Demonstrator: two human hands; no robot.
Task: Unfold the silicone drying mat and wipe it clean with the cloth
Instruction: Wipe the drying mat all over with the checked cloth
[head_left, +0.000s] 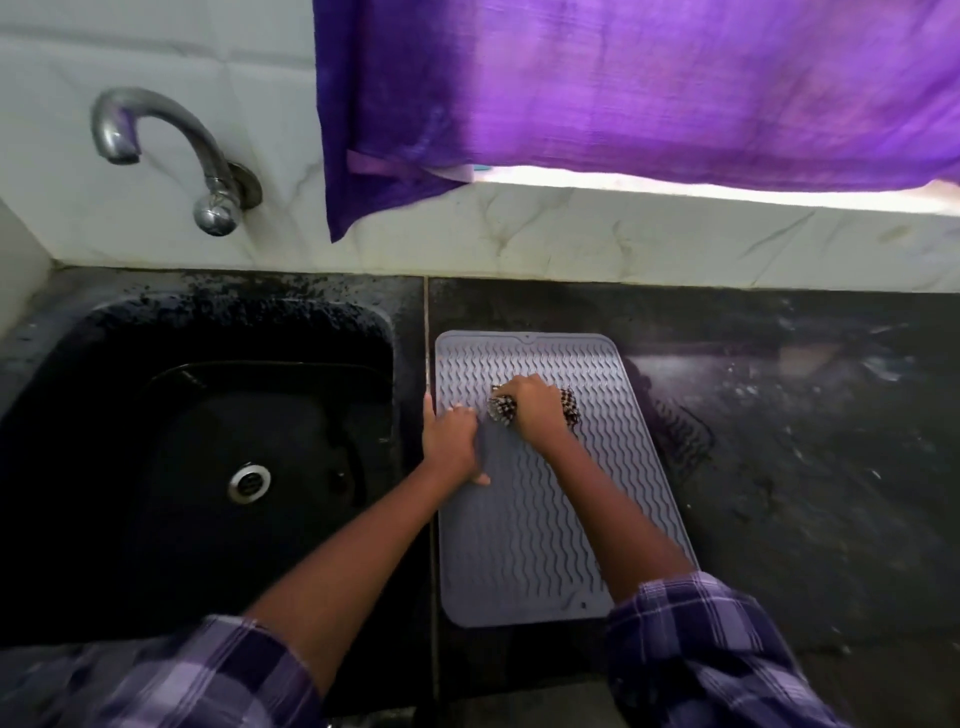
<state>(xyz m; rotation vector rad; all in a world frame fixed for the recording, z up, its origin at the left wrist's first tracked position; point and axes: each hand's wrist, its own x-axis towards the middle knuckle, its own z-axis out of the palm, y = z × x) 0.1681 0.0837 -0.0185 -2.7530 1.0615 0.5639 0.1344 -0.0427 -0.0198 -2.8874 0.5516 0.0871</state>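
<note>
We find the silicone drying mat (524, 530) fully opened and lying flat on the dark counter (779, 467), its left edge close beside the black sink (156, 415). No fold remains that we can see, so we judge the unfolding complete and the wiping step in hand.

The right hand (535, 410) bears down on the far half of the mat, fingers curled and closed over a bunched checked cloth (503, 409), which protrudes on both sides of the fist and touches the ribbed surface. The left hand (451, 441) rests on the mat's left margin just beside the cloth; its fingers lie extended and close together, pressing flat, not clamped on anything, with the thumb on the mat nearer us. We judge it to be steadying the mat against sliding.

We see no obvious soiling on the wavy ribs, though blur limits that finding. The near half and far corners appear the areas outstanding. The next move calls for strokes along the ribs toward the near edge, with the left hand repositioned clear of the cloth's path while holding the mat down.
</note>
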